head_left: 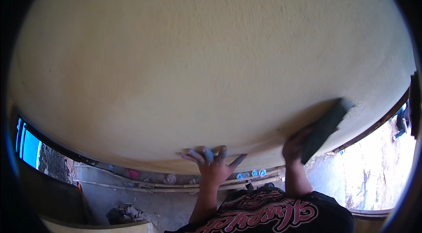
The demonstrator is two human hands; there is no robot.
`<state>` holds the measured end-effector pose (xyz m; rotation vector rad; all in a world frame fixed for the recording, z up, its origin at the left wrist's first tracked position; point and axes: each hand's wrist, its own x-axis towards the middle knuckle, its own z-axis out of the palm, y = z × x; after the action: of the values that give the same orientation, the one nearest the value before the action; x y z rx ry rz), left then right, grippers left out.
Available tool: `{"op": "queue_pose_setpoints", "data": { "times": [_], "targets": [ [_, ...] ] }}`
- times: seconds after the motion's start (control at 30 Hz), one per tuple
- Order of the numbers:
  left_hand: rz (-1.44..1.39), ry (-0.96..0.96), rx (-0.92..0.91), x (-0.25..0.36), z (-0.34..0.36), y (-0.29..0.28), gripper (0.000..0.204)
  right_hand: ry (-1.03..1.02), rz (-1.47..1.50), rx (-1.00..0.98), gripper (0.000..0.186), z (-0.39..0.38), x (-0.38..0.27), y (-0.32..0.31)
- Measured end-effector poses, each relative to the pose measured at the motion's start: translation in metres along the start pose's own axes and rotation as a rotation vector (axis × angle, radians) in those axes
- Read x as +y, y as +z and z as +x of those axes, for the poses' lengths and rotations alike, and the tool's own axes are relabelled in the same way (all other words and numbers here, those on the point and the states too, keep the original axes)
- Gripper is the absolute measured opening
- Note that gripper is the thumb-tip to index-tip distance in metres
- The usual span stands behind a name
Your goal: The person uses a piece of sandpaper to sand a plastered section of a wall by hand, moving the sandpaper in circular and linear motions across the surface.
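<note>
A broad, tan, faintly rippled surface fills most of the view. My left hand lies at its near edge, fingers spread and holding nothing; the fingertips look grey with dust. To the right, my right hand is closed around a dark grey, flat rectangular block. The block slants up and to the right, with its far end close to or against the tan surface, where a shadow falls beside it. Slight blur covers the right fingers, and the block's underside is hidden.
Beyond the near edge, long thin poles lie on the grey floor. Several clear cups stand beside them. A pink item and a heap of crumpled material are at lower left. Bright ground shows at right.
</note>
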<state>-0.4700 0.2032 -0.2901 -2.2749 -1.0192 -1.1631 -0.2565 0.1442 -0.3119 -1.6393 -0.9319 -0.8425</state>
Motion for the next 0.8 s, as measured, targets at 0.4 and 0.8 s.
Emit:
{"op": "queue_pose_setpoints", "data": {
  "times": [0.4, 0.8],
  "targets": [
    [0.024, -0.041, -0.023, 0.004, 0.003, 0.002, 0.096, 0.064, 0.255, -0.054, 0.048, -0.010, 0.002, -0.006],
    [0.004, -0.023, -0.021, 0.000, -0.001, 0.005, 0.096, 0.181, 0.105, -0.262, 0.048, -0.025, 0.019, 0.001]
  ]
}}
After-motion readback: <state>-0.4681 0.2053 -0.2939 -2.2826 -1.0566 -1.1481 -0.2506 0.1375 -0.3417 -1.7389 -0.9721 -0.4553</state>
